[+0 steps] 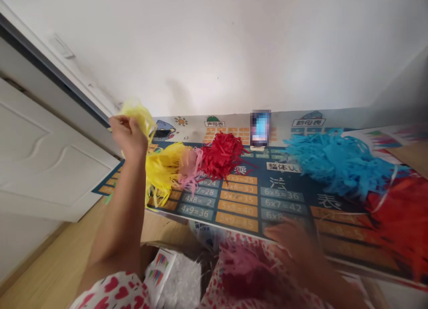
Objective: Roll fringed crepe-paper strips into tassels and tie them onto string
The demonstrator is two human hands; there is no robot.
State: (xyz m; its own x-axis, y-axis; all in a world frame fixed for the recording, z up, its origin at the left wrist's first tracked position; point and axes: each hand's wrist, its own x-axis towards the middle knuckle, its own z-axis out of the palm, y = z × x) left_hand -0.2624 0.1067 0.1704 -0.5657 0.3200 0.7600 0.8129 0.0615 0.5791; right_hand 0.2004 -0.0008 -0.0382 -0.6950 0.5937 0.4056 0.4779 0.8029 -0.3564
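Raised at the left, above the table's far corner, my left hand (129, 133) has its fingers curled closed on a tuft of yellow paper streamers (142, 117), which is blurred at its top. Below and right of it lies a yellow pom-pom (163, 168). A pink pom-pom (191, 168) and a red pom-pom (223, 155) follow, touching one another in a row. At the table's front edge is my right hand (284, 237), smeared by motion, so its fingers cannot be made out. Pink and dark red streamers (245, 269) lie on my lap, blurred.
A mat printed with times tables (236, 206) covers the table. A phone (260, 128) stands against the wall. Blue streamers (337, 162) and red streamers (401, 224) lie at the right. Under the table edge sits clear plastic packaging (183, 278). A white door (50, 153) stands left.
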